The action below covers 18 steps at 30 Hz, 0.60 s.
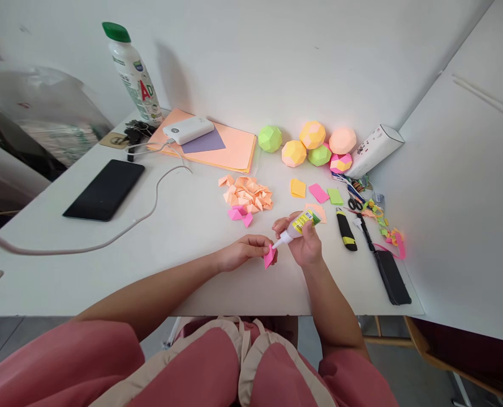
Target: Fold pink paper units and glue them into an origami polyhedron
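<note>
Near the table's front edge, my left hand (243, 252) pinches a small folded pink paper piece (269, 258) between its fingers. My right hand (305, 242) is wrapped round a glue bottle (297, 225) with a yellow label, tilted down to the left. The bottle's white nozzle meets the top of the pink piece. Beyond my hands lies a pile of folded peach paper pieces (246, 192), with a few folded pink pieces (239, 213) at its front. Small stacks of yellow paper (297, 188), pink paper (318, 193) and green paper (335, 196) lie behind my right hand.
Several paper balls (312, 135) sit by the wall. A tablet (104, 190), a white cable (155, 195), a power bank (188, 130) on peach sheets (238, 148) and a tall bottle (134, 79) are left. A cutter (345, 230), scissors (355, 204) and a black case (392, 277) lie right.
</note>
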Available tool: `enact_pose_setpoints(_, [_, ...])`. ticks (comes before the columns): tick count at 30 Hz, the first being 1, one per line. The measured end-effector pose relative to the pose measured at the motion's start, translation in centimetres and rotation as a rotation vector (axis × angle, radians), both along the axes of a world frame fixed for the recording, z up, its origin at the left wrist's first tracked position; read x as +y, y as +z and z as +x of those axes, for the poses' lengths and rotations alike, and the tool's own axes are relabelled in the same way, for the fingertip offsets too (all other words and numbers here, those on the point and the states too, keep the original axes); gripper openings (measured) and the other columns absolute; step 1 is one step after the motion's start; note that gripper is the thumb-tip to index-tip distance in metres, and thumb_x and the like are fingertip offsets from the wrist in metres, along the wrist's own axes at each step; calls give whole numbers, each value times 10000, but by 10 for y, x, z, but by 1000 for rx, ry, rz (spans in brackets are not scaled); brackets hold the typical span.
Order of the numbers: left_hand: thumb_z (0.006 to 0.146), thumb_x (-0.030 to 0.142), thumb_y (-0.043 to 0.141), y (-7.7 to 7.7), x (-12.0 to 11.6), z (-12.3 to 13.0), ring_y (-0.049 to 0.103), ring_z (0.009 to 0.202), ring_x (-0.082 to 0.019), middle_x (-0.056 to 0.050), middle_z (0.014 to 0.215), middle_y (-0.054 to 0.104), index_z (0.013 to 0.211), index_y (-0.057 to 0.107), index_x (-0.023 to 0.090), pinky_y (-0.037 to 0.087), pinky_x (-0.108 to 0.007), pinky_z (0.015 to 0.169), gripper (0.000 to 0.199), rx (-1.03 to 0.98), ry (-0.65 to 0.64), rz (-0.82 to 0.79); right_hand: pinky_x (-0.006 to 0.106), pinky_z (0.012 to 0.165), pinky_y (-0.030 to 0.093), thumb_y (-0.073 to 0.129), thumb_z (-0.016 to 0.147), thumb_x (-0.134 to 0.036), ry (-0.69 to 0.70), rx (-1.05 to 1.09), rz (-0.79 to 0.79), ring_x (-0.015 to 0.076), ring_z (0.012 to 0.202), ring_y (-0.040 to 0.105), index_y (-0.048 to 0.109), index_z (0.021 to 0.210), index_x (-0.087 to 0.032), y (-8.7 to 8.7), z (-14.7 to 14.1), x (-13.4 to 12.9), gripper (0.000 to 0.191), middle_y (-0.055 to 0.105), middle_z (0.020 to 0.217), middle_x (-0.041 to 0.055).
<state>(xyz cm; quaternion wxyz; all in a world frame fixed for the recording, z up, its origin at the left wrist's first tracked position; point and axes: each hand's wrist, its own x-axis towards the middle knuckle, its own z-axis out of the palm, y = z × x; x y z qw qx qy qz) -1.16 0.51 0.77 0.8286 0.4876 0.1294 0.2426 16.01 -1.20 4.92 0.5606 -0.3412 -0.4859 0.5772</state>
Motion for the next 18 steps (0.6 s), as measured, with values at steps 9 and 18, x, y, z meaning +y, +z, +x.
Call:
enact_pose_setpoints(9, [783, 281, 610, 0, 1, 1, 571, 762, -177, -64, 757, 648, 754, 668, 126, 419, -319, 765, 168, 28, 51, -51, 389, 626, 484, 495, 795, -626, 72, -21, -6, 232, 751, 618, 555, 826, -227, 2, 0, -1, 405, 663, 666, 47])
enact_pose_setpoints(18, [821, 267, 573, -1, 1, 0, 562, 759, -171, -69, 770, 631, 722, 647, 121, 412, -309, 750, 191, -6, 22, -36, 396, 655, 484, 522, 787, -611, -49, -98, 54, 231, 760, 611, 559, 846, -237, -2, 2, 0, 380, 662, 707, 47])
